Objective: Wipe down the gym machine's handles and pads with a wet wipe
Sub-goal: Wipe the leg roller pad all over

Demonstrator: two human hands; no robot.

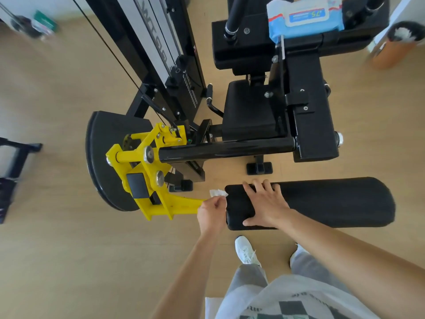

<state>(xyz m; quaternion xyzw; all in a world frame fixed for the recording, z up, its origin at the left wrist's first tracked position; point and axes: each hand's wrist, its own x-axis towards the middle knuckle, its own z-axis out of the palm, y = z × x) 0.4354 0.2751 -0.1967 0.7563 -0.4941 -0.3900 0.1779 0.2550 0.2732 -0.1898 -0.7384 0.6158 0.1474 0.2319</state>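
Light wooden floor [57, 249]. The gym machine [315, 125] stands directly on it, on black block feet [259, 168]. Two white shoes [246, 249] stand on the boards near the machine's front. An orange bin [395, 49] stands at far right, apart from the machine. A black frame [13, 162] stands at the left edge. Items at far left are too blurred to identify. A blue pack of wipes [305, 17] lies on the machine's upper pad [241, 49].
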